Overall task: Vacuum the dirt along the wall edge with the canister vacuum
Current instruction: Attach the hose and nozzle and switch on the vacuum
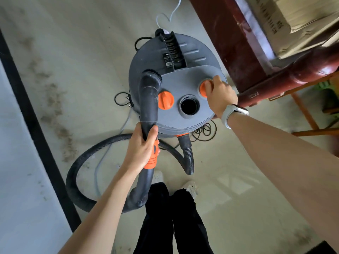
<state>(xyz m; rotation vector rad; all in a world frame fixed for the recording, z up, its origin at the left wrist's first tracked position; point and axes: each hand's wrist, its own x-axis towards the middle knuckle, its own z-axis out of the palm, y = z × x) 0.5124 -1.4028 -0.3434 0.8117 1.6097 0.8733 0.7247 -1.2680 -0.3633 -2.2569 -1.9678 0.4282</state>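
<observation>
We grip the wand [149, 114] in our left hand [141, 151], ready for the dirt [53, 99], while right hand [218, 94] fingers curl round the knob [203, 88], probably switching the vacuum [176, 85] on.

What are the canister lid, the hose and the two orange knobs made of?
Canister lid: looks like matte grey moulded plastic, with ribbed recesses. Hose: black, ribbed all along, likely flexible plastic or rubber; dusty. Orange knobs: glossy moulded plastic by the look; the right hand covers part of one.
</observation>
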